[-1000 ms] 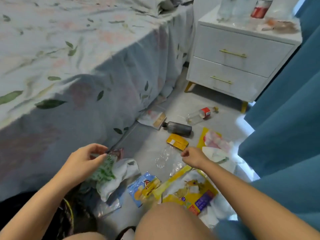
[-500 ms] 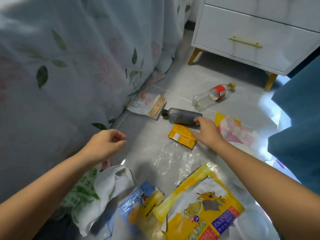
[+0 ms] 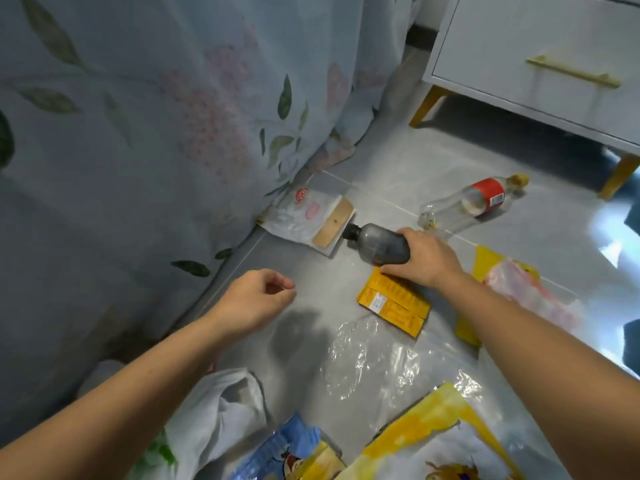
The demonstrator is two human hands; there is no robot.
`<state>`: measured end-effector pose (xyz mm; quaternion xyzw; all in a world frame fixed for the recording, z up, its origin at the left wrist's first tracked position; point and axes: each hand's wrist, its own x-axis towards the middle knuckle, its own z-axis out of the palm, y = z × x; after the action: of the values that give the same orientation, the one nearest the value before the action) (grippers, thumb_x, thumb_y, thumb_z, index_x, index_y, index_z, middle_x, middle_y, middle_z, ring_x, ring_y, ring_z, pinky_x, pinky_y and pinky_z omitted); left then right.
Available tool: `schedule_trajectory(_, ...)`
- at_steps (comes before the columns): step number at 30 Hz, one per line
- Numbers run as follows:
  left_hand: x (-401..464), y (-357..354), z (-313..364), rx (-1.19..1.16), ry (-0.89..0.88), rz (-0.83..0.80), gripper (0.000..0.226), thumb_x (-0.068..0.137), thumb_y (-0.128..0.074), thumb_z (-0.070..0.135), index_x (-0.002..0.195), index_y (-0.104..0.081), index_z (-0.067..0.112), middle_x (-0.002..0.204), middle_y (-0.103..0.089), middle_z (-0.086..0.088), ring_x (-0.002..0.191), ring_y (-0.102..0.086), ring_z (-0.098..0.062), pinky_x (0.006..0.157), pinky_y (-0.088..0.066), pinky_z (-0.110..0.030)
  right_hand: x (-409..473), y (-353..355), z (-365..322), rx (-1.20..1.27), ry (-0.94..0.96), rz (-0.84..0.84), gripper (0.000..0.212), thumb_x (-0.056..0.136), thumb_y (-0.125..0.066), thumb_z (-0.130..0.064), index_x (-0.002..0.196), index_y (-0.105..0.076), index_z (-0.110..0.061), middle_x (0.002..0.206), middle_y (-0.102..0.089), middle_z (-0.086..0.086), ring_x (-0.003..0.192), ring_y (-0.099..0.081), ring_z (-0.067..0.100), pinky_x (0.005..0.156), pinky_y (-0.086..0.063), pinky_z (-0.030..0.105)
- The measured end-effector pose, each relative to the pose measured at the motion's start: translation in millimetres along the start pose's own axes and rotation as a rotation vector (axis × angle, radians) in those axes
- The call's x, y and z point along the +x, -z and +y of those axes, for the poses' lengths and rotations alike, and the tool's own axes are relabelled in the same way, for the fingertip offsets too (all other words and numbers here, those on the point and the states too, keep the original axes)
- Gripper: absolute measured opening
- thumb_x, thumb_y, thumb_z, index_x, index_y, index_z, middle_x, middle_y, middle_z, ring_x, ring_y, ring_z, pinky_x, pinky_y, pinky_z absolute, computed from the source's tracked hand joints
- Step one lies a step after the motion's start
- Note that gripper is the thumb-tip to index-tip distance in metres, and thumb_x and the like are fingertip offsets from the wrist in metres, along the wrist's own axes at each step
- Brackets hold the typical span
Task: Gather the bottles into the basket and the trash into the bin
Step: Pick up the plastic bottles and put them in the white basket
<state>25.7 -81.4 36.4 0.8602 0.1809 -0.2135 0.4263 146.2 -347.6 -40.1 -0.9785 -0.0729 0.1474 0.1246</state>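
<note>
My right hand [image 3: 427, 256] is closed around a dark grey bottle [image 3: 377, 244] that lies on its side on the grey floor, black cap pointing left. A clear bottle with a red label [image 3: 474, 204] lies farther back, to the right. My left hand [image 3: 252, 299] hovers above the floor, fingers loosely curled, holding nothing. Trash is scattered around: a small yellow packet [image 3: 393, 306] just under my right hand, a clear plastic wrapper [image 3: 370, 362], a large yellow bag [image 3: 436, 441], a blue snack wrapper [image 3: 291, 452] and a white plastic bag [image 3: 218, 414]. No basket or bin is in view.
A floral bedsheet [image 3: 156, 133] hangs to the floor along the left. A white nightstand [image 3: 540, 64] on gold legs stands at the back right. A white pouch with a tan strip [image 3: 311, 220] lies by the sheet. A yellow-and-pink wrapper [image 3: 512, 282] lies at the right.
My right hand reached forward from the yellow bag to the dark grey bottle and closed on it. My left hand let go of the white plastic bag and moved forward, empty.
</note>
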Motion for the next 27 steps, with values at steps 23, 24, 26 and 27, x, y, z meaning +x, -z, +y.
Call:
schedule_trajectory(23, -14, 3, 16, -0.578, 0.049, 0.165, 0.031, 0.064, -0.082, 0.027, 0.089, -0.070, 0.012, 0.083, -0.075, -0.007, 0.088, -0.070, -0.027, 0.085, -0.053, -0.041, 26, 34, -61, 0.446, -0.147, 0.332, 0.020, 0.081, -0.061, -0.034, 0.097, -0.068, -0.024, 0.109, -0.059, 0.008, 0.105, -0.053, 0.025, 0.089, -0.045, 0.033)
schedule_trajectory(24, -13, 4, 14, -0.566, 0.057, 0.163, 0.038, 0.058, -0.083, 0.032, 0.089, -0.071, 0.013, 0.083, -0.076, -0.005, 0.088, -0.070, -0.026, 0.086, -0.054, -0.042, 38, 40, -43, 0.343, -0.265, 0.337, 0.025, 0.081, -0.059, -0.039, 0.102, -0.066, -0.027, 0.117, -0.052, 0.009, 0.113, -0.047, 0.030, 0.095, -0.043, 0.037)
schedule_trajectory(26, -12, 6, 9, -0.547, 0.086, 0.158, 0.055, 0.046, -0.085, 0.045, 0.090, -0.071, 0.015, 0.083, -0.076, -0.003, 0.087, -0.071, -0.024, 0.089, -0.053, -0.046, 53, 54, -9, 0.185, -0.461, 0.321, 0.035, 0.083, -0.053, -0.048, 0.113, -0.062, -0.032, 0.128, -0.041, 0.010, 0.121, -0.037, 0.034, 0.101, -0.036, 0.044)
schedule_trajectory(27, -11, 7, 6, -0.545, 0.097, 0.154, 0.064, 0.040, -0.088, 0.054, 0.090, -0.071, 0.017, 0.084, -0.076, -0.003, 0.086, -0.071, -0.023, 0.089, -0.053, -0.046, 58, 60, 5, 0.129, -0.523, 0.294, 0.040, 0.085, -0.050, -0.051, 0.120, -0.058, -0.035, 0.133, -0.036, 0.011, 0.124, -0.033, 0.035, 0.103, -0.033, 0.047)
